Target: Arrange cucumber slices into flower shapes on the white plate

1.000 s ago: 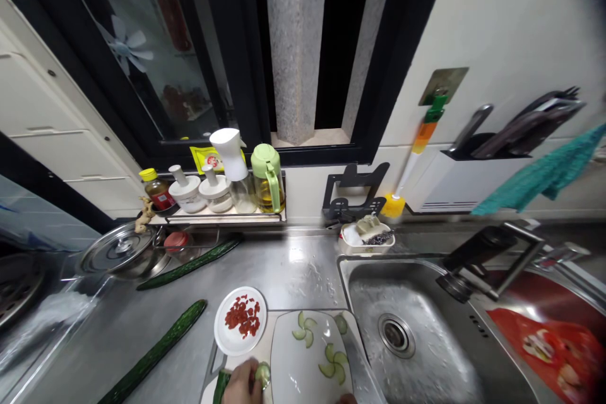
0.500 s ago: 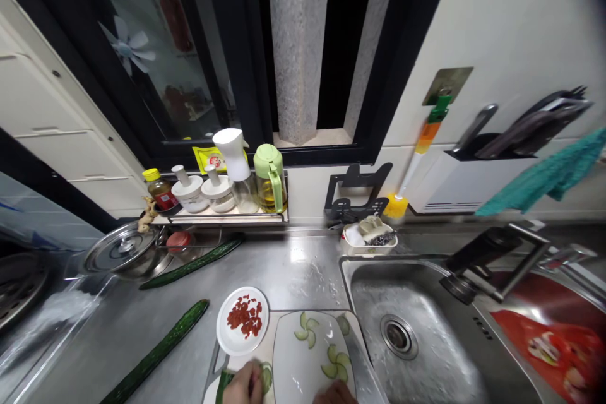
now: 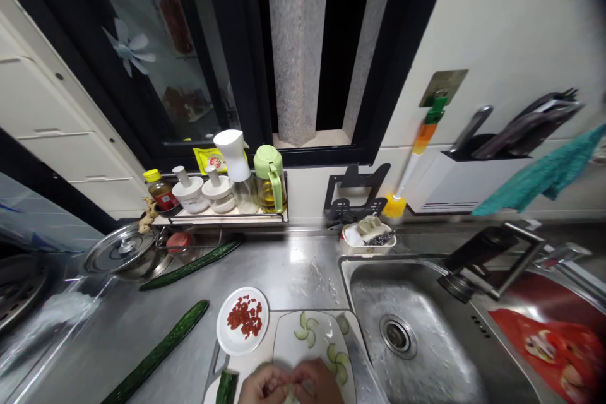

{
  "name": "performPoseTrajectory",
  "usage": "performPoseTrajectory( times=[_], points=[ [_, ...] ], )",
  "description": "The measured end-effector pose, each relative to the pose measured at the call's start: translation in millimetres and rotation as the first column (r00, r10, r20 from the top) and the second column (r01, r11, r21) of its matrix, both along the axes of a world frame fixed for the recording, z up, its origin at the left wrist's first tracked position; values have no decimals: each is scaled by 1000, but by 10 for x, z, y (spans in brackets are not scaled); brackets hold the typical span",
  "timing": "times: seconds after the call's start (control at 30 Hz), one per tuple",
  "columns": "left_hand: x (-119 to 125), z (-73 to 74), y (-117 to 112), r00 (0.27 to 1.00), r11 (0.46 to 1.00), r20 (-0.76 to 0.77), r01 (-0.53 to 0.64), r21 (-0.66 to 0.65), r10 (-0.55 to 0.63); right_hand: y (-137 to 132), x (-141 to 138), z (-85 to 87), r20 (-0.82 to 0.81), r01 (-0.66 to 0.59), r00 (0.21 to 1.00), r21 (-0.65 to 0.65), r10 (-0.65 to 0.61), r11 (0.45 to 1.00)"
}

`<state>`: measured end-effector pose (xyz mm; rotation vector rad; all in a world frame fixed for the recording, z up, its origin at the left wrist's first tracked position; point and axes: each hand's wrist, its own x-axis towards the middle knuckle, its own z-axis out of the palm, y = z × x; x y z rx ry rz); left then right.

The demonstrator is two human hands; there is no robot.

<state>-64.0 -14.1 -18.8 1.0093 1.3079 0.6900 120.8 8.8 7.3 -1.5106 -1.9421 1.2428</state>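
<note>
Steel tabletop (image 3: 293, 268), wet and shiny, left of the sink. Two whole cucumbers (image 3: 156, 350) lying on it at a slant, well apart. Pot lid (image 3: 120, 247) at far left. Cutting board (image 3: 243, 363) at near edge, bearing round red-flecked saucer (image 3: 242, 320), oblong white plate (image 3: 307, 341), cut cucumber end (image 3: 227, 386).

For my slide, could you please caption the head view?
Both hands meet over a white plate of cucumber slices beside a steel sink.

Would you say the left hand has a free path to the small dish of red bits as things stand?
Probably yes. The left hand sits at the near edge of the board, and the dish lies just beyond it with nothing between them; the cut cucumber is off to the side.
</note>
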Motion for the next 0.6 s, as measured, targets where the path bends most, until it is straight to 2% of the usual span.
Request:
performPoseTrajectory(
  times=[0.13, 0.23, 0.37, 0.5, 0.6],
  points=[
    [143, 82, 25, 993, 991, 66, -88, -104, 95, 35, 94, 172, 8, 21, 1000, -80, -20, 997],
    [208, 129, 49, 990, 977, 118, -51, -207, 76, 33, 166, 227, 6, 14, 1000, -64, -14, 998],
    [284, 153, 88, 979, 949, 196, 14, -315, 51, 16, 240, 205, -19, 33, 999, -55, -34, 998],
    [380, 179, 113, 940, 914, 302, -22, -406, 157, -11, 293, 178, -5, 51, 999, -62, -52, 997],
    [435, 180, 128, 914, 913, 347, -55, -404, 209, -36, 326, 148, -23, 76, 997, -113, -79, 991]
  ],
)
